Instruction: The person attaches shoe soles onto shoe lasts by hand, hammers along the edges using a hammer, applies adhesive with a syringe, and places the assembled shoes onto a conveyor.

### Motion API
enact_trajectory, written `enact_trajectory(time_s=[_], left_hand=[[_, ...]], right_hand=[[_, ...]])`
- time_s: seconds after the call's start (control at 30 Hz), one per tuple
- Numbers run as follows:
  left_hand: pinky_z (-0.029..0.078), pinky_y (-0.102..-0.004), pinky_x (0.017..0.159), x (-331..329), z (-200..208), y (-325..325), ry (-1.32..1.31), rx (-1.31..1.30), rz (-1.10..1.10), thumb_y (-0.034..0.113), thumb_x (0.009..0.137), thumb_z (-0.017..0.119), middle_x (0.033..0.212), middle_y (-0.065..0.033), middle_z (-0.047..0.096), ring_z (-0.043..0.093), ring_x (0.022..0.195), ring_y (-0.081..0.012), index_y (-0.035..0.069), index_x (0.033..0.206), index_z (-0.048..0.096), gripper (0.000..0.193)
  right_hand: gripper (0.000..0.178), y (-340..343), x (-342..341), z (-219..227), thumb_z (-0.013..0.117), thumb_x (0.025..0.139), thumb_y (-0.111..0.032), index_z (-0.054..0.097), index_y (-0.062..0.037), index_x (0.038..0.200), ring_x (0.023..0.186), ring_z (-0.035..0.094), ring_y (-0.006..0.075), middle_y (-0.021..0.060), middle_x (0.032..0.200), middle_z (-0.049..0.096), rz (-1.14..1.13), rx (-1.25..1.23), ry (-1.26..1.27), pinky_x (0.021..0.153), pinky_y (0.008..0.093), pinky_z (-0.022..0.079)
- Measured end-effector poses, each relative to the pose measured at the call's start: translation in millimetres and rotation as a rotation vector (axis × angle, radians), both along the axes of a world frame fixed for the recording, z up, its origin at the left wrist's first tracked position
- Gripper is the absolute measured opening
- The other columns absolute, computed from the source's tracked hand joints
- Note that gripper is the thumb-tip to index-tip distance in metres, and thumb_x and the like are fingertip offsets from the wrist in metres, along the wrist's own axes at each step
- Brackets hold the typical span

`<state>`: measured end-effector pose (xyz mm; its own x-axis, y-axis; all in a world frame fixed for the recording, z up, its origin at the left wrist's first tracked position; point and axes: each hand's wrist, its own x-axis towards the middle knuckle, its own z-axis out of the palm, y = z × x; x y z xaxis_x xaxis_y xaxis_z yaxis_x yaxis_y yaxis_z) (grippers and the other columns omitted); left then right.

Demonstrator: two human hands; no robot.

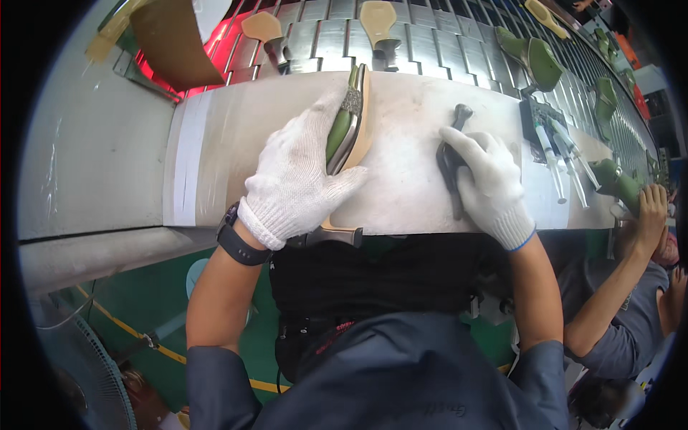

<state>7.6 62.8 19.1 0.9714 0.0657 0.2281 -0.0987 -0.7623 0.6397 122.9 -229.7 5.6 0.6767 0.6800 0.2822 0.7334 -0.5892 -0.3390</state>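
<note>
**Head view: shoe under the left grip, tool under the right**

Head camera shows the left hand (297,179) in a white knit glove, its grip closed around a green high-heeled shoe (342,129) lying on its side. The shoe's long axis runs away from the body, toe far, heel (337,235) at the near edge of the pale tabletop (408,186). To its right, well apart, the right hand (491,183) presses a dark hand tool (451,154), seemingly clasped, lying parallel to the shoe.
</note>
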Motion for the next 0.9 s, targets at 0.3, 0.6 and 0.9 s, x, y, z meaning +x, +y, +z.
enact_trajectory(time_s=[0.3,0.6,0.9], left_hand=[[0.042,-0.0454,0.128,5.3,7.1,-2.8,0.036,-0.046,-0.041,0.018,0.093,0.080,0.161,-0.0296,0.058,0.057,0.153,-0.0385,-0.008,0.168,0.041,0.088],[0.057,-0.0391,0.105,31.6,5.9,0.0,0.020,-0.360,0.034,0.015,0.105,0.069,0.124,-0.0240,0.074,0.076,0.118,-0.0294,-0.008,0.152,0.060,0.053],[0.059,-0.0368,0.100,37.9,4.8,1.3,0.040,-0.322,0.056,0.015,0.100,0.076,0.119,-0.0247,0.077,0.077,0.110,-0.0246,-0.011,0.149,0.062,0.057]], right_hand=[[0.025,36.7,-13.1,13.9,0.080,0.104,-0.009,0.076,-0.0022,0.127,0.107,0.076,0.0184,0.0091,0.116,0.080,0.090,0.719,0.882,0.099,0.0364,0.062],[0.043,81.5,54.3,14.5,0.058,0.116,-0.029,0.071,0.0068,0.136,0.126,0.074,0.0320,0.0205,0.129,0.078,0.119,0.885,1.140,0.117,0.0465,0.055],[0.032,112.7,76.7,50.8,0.080,0.102,-0.031,0.080,-0.0008,0.114,0.101,0.075,0.0142,0.0065,0.107,0.081,0.157,0.662,0.959,0.096,0.0337,0.060]])
